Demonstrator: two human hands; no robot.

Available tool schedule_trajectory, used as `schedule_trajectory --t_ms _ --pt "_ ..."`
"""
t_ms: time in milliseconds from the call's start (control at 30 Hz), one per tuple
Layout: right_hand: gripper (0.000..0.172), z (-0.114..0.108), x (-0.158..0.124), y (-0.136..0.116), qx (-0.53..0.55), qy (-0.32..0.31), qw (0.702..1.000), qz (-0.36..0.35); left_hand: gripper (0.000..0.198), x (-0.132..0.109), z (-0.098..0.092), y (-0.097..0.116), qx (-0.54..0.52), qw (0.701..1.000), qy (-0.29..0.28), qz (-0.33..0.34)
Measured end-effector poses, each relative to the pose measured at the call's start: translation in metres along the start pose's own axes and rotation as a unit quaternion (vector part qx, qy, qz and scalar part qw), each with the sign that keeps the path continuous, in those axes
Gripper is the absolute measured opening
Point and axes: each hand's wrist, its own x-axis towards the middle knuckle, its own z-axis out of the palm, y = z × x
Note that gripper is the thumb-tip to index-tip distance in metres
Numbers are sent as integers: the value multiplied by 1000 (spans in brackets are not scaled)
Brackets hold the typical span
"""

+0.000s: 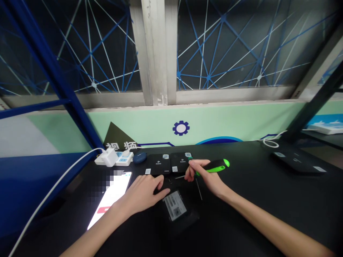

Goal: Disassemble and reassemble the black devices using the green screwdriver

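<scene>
My right hand (pixel 202 173) is closed around a screwdriver with a black and bright green handle (pixel 218 165), its thin shaft pointing left. A second thin metal shaft (pixel 199 189) slants down below the same hand, and a teal tip shows above the fingers; they look like one slim tool. My left hand (pixel 146 192) lies over the table, thumb and index finger apart, holding nothing visible. Just right of its thumb is a dark device with a white printed label (pixel 175 206). Tiny bits (pixel 170 181), too small to name, lie between the hands.
Two flat black boxes (pixel 158 164) with stickers stand behind the hands. To the left are a lit phone (pixel 114 194), a power strip (pixel 125 159) with a white charger (pixel 109 157), and a dark blue rounded case (pixel 139 157). Another black device (pixel 298 162) lies at the right.
</scene>
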Motion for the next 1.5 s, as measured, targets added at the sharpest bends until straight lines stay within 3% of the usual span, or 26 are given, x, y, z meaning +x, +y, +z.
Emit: schedule_trajectory --t_ms 600,1067,1267,1500 --pt "52 0 -2 -2 9 -2 1000 10 23 -1 -7 6 -59 997 -38 38" --pt "57 -4 -5 4 42 26 999 9 35 1 5 -3 -10 1000 8 -25" --pt "58 -4 -4 -1 21 14 1000 15 47 1 6 -3 -14 1000 -9 -22" --pt "35 0 -7 -5 -44 -35 996 70 45 2 7 -3 -13 1000 -9 -11"
